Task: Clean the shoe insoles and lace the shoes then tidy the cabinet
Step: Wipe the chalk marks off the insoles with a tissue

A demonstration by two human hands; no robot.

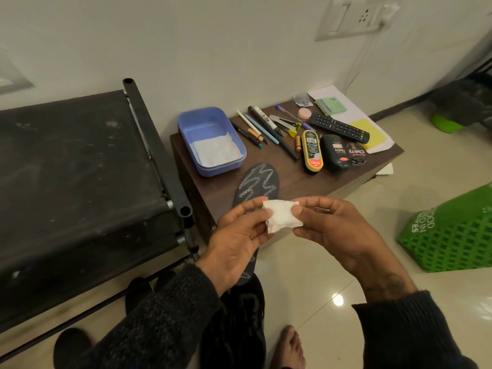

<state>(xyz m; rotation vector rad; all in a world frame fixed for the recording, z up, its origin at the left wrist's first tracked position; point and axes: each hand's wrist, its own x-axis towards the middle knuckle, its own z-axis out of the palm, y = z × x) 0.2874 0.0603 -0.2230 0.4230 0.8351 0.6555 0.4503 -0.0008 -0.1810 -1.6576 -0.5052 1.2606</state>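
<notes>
A small white wipe (282, 216) is held in front of me, pinched between both hands. My left hand (237, 241) pinches its left edge and my right hand (332, 227) pinches its right edge. Behind the hands a black insole (259, 182) with a white zigzag pattern lies on the small brown table (292, 179), its heel end hanging over the front edge. A black shoe (239, 323) stands on the floor below my left forearm.
On the table sit a blue tub (210, 139) with a white wipe inside, several pens, shoe polish containers (335, 153), a remote (339, 127) and papers. A black shoe rack (80, 182) stands left. A green crate (452, 235) is on the floor at right.
</notes>
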